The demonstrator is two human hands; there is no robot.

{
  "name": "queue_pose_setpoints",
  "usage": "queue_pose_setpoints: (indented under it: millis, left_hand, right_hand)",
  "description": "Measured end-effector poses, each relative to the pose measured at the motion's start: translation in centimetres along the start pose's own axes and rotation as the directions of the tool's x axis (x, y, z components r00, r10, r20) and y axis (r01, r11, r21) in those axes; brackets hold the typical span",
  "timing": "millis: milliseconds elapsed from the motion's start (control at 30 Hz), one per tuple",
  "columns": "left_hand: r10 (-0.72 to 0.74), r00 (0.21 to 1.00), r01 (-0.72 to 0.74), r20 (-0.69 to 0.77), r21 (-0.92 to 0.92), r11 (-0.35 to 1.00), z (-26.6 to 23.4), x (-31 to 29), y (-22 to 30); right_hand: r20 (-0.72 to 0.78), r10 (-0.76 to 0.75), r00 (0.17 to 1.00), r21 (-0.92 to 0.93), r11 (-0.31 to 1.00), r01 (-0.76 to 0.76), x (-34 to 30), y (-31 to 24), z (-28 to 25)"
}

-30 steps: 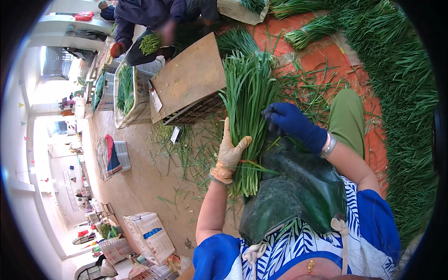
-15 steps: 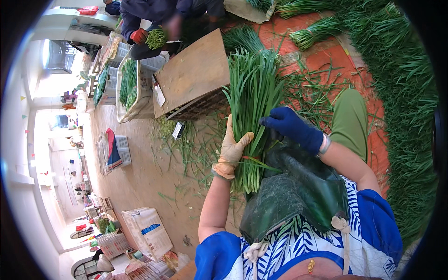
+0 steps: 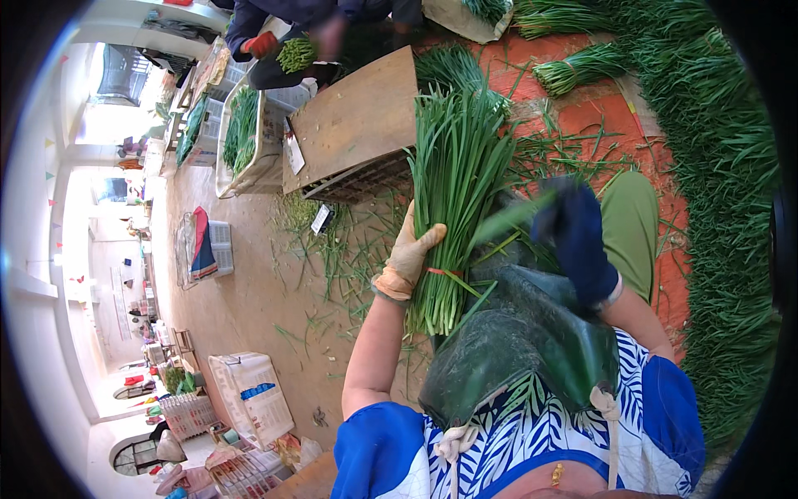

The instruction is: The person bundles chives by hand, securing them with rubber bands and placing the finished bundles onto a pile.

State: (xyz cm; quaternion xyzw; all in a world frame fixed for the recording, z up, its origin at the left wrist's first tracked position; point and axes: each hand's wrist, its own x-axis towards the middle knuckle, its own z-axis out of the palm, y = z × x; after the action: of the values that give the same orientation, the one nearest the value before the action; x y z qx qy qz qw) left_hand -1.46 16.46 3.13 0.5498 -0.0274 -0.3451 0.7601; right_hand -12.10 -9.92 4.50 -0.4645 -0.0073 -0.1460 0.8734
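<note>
A thick bunch of green garlic chives [image 3: 460,166] stands over my lap, leaf tips away from me and pale cut stems toward me. A red band [image 3: 443,271] circles it low down. My left hand [image 3: 407,254], in a pale tan glove, is closed around the bunch's left side, thumb across the front. To the right of the bunch, my right hand [image 3: 569,233] in a dark blue glove is smeared by motion. A blurred chive leaf [image 3: 511,219] runs from its fingers toward the bunch. A dark green apron [image 3: 515,333] covers my lap.
A wooden board [image 3: 357,116] on a crate stands ahead, a knife [image 3: 293,145] on its left edge. Beyond it a person's red-gloved hand [image 3: 263,45] is near another bunch [image 3: 297,54]. Chives pile up [image 3: 706,208] at right; a banded bunch [image 3: 579,68] lies on red sheeting.
My right hand has pulled away from the bunch to the right, a blurred leaf trailing from it. My left hand keeps its hold on the bunch. The view has shifted slightly.
</note>
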Motion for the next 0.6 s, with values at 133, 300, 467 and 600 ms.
queue_pose_setpoints:
  millis: [133,300,467,600]
  left_hand:
    - [-0.028,1.000,0.028,-0.003,-0.029,0.999,-0.5,-0.3,-0.4]
    - [0.007,1.000,-0.008,0.012,0.089,0.996,2.2,-0.8,0.0]
    - [0.024,1.000,-0.020,-0.019,0.191,0.981,4.9,-1.5,0.9]
    - [0.126,0.992,-0.087,-0.027,0.582,0.809,4.3,-1.0,-0.2]
  right_hand:
    - [-0.045,0.396,0.917,-0.091,0.913,-0.398,0.5,1.0,-0.6]
    - [0.161,0.431,0.888,-0.299,0.879,-0.372,0.9,3.5,3.2]
    - [0.110,0.510,0.853,-0.454,0.789,-0.413,3.3,4.2,4.2]
    - [0.142,0.411,0.901,-0.721,0.666,-0.191,4.4,5.2,4.5]
